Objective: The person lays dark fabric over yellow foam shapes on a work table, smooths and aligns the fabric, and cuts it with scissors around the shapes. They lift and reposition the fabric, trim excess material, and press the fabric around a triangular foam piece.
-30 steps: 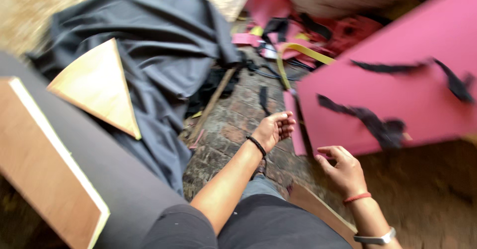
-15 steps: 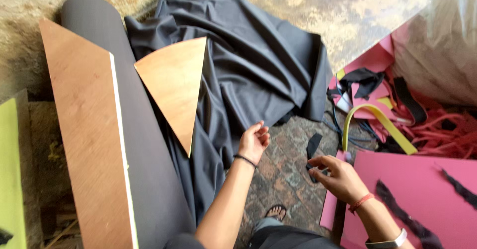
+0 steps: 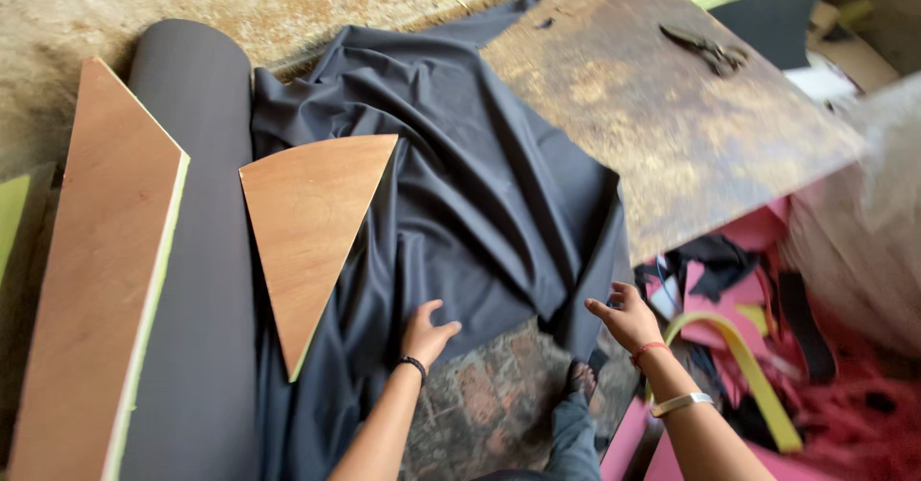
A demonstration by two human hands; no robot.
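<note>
Left hand [image 3: 426, 332]: fingers spread, palm down on the cloth edge, gripping nothing.
Right hand [image 3: 628, 316]: open, empty, just off the cloth.
Cloth [image 3: 480, 193]: dark, rumpled, at twelve o'clock of both hands.
Triangular board [image 3: 312, 222]: on the cloth, ten o'clock of the left hand.

A triangular board [image 3: 312, 232] lies on the spread cloth [image 3: 480, 193], with a fabric roll [image 3: 192, 251] and a long board [image 3: 91, 280] to its left and a metal sheet [image 3: 662, 107] behind right.
</note>
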